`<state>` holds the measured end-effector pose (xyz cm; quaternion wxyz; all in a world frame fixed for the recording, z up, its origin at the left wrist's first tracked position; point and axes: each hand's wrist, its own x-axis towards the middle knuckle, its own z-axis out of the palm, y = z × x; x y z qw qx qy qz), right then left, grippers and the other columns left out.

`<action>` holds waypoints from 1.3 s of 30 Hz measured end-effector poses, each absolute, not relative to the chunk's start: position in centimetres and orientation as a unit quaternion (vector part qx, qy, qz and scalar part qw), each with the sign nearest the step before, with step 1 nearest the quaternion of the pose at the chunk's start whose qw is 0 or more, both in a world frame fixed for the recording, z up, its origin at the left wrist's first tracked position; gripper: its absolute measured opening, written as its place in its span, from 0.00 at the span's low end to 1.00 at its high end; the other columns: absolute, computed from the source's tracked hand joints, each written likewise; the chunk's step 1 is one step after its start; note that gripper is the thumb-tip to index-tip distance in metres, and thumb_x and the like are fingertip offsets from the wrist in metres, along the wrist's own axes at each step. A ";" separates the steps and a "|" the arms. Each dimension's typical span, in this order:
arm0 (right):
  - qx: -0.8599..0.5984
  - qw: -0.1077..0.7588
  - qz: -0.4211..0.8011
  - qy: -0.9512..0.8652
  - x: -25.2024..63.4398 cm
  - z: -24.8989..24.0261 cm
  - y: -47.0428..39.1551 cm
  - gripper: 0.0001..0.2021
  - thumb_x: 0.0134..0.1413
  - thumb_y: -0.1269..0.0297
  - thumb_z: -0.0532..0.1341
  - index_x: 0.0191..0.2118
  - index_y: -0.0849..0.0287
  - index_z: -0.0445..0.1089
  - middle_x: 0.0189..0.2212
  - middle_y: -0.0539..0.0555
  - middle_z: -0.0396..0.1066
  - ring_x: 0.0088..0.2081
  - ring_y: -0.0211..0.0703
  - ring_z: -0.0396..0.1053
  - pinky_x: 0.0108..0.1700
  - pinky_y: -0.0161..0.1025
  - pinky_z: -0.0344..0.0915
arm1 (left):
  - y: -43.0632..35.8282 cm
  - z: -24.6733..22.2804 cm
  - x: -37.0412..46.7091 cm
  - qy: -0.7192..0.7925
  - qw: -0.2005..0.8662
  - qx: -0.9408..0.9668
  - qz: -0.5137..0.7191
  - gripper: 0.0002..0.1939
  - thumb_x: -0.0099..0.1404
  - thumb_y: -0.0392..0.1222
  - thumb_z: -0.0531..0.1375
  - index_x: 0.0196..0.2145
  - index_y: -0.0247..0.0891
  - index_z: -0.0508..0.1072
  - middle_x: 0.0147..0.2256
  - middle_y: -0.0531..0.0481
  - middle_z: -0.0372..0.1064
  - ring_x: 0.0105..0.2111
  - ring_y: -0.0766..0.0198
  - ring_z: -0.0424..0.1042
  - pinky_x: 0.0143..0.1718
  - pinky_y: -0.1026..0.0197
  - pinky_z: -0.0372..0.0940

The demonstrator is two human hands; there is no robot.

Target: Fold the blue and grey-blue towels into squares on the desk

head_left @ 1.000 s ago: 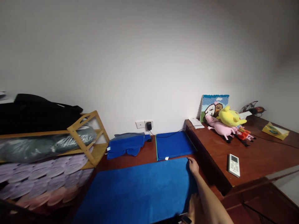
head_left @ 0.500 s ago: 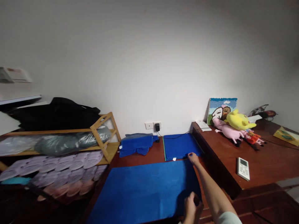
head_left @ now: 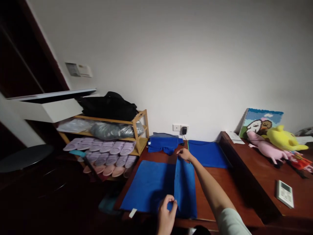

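Note:
A blue towel [head_left: 151,182] lies on the dark red table, with a white label [head_left: 132,213] sticking out at its near left corner. Its right part is lifted and turned over toward the left, making an upright flap. At the far end of that flap, my right hand [head_left: 184,154] pinches the towel's corner. My left hand [head_left: 167,210] grips the near corner of the same edge between thumb and fingers. Behind lie a folded blue towel [head_left: 206,153] on the right and a crumpled blue cloth [head_left: 162,143] on the left.
A wooden rack [head_left: 140,140] with lilac and pink slippers and a black bag [head_left: 110,106] stands left. On the higher right-hand surface are a white remote [head_left: 285,194], a pink plush [head_left: 265,147] and a yellow plush [head_left: 281,138]. A black plug [head_left: 184,130] trails a cord.
Both hands have carried the towel's right edge up and leftward, folding part of it over. Earlier it lay flat. The view has swung left, showing more of the rack and a stool.

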<state>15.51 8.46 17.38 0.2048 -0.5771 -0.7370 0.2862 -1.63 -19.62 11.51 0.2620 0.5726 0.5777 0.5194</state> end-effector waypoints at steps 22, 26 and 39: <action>-0.453 0.104 0.203 -0.862 -8.2 13.6 11.5 0.17 0.61 0.72 0.58 0.51 0.53 0.78 0.53 0.56 0.73 0.54 0.43 0.71 0.59 0.36 0.62 | -20.0 12.2 -21.1 0.750 0.127 0.525 0.381 0.10 0.67 0.50 0.54 0.32 0.48 0.73 0.35 0.48 0.80 0.38 0.54 0.79 0.44 0.57 0.68; -0.471 0.080 0.200 -0.855 -10.6 11.6 11.1 0.16 0.61 0.70 0.58 0.50 0.49 0.78 0.53 0.56 0.73 0.54 0.47 0.71 0.57 0.41 0.64 | -19.2 11.2 -23.9 0.808 0.182 0.507 0.238 0.09 0.69 0.44 0.53 0.34 0.47 0.72 0.36 0.51 0.81 0.40 0.56 0.81 0.41 0.61 0.66; -0.471 0.078 0.205 -0.855 -12.3 7.5 10.5 0.18 0.62 0.69 0.60 0.56 0.50 0.74 0.59 0.56 0.71 0.58 0.50 0.68 0.59 0.43 0.63 | -18.7 10.1 -25.7 0.840 0.261 0.468 0.087 0.10 0.71 0.43 0.51 0.41 0.44 0.72 0.42 0.44 0.82 0.46 0.51 0.80 0.45 0.56 0.66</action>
